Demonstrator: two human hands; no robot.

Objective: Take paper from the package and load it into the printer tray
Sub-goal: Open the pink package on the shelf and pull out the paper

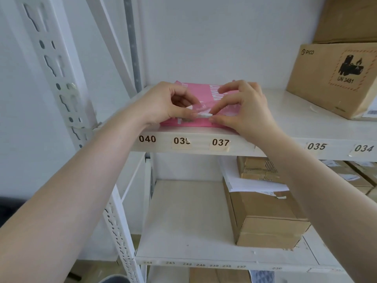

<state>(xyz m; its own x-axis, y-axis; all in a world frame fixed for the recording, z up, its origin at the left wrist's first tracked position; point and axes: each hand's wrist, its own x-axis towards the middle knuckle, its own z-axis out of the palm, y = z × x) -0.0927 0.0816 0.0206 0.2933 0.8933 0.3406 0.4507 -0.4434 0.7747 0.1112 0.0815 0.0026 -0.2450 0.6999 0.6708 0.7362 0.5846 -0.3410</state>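
A pink paper package (206,92) lies flat on the upper white shelf (285,111), near its front edge above the labels 039 and 037. Both my hands rest on top of it. My left hand (165,103) pinches the wrapper's near flap from the left. My right hand (242,105) pinches the same flap from the right, thumb and forefinger on a small white edge (204,115) that shows between the two hands. The package's near end is partly hidden by my fingers. No printer or tray is in view.
A brown PICO carton (334,78) stands on the same shelf to the right, another carton above it. On the lower shelf (183,217) sit brown boxes (265,219) with loose white sheets (251,180) on top. A white perforated upright (59,78) rises at the left.
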